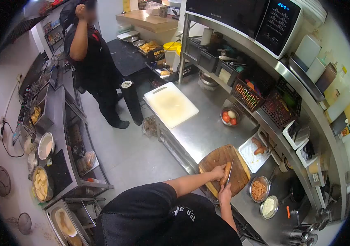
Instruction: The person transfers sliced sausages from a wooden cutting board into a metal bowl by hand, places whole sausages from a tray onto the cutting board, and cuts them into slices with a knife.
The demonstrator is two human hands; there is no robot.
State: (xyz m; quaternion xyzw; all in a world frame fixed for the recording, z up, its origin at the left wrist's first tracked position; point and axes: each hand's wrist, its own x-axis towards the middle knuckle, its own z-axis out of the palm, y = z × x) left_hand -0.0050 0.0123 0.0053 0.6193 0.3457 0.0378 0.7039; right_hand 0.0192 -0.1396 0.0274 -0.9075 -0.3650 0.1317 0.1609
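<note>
A wooden cutting board (241,176) lies near the counter's front edge. On it rests a long reddish-brown sausage (226,174), with my left hand (218,172) closed around its near side. My right hand (225,194) grips a knife (230,171), its blade pointing away from me along the sausage's right side. Whether the blade has cut into it I cannot tell. Beyond the board, a white tray (248,158) holds more sausages (259,146). To the right stand a metal bowl of orange-brown pieces (259,189) and a bowl of white grated-looking food (269,207).
A white cutting board (171,105) and a bowl of tomatoes (229,117) sit farther along the steel counter (187,139). Shelves with black baskets (247,94) and a microwave (240,20) overhang it. Another person (97,61) stands in the aisle beside a dark bin (132,102).
</note>
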